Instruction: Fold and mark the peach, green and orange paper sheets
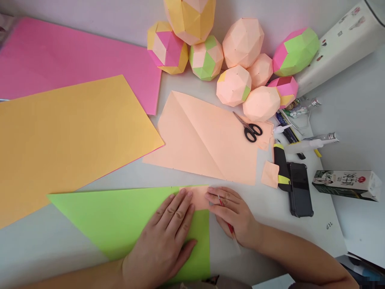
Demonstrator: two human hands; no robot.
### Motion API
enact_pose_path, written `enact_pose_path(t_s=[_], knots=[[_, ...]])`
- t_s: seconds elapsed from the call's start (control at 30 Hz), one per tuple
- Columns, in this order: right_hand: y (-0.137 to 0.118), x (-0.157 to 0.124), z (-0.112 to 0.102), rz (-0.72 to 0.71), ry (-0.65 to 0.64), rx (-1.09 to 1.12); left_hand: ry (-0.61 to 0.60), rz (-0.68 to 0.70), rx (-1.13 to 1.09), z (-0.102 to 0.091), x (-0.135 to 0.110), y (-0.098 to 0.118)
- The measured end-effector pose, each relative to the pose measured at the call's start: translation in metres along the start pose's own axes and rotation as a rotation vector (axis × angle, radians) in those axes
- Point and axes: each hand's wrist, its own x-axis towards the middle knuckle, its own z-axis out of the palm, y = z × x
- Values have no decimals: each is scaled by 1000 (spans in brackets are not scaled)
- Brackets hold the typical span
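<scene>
My left hand [164, 237] lies flat with fingers stretched over a green paper sheet [117, 220]. Its fingertips rest on a small peach paper piece [198, 196] placed along the sheet's top edge, near the right corner. In my right hand [237, 216] is a slim red pen [230, 227] with a pale tip, held between curled fingers. The fingertips of that hand touch the right end of the peach piece. Above both hands lies a large creased peach sheet [207, 140], with black-handled scissors [250, 131] on its right end.
Yellow [75, 140] and pink sheets [90, 60] overlap at left. Several faceted paper balls [243, 42] sit at the back. To the right are a black-and-yellow tool [281, 162], a phone [300, 190], a drink carton [345, 184] and a small peach square [270, 174].
</scene>
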Motion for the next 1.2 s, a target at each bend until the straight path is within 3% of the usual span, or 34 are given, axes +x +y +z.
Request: enact_pose_path(t_s=[0.27, 1.2], knots=[[-1, -2, 1, 10, 67, 48, -10, -5, -20, -2, -1, 1], [1, -4, 3, 45, 38, 85, -29, -15, -5, -2, -2, 1]])
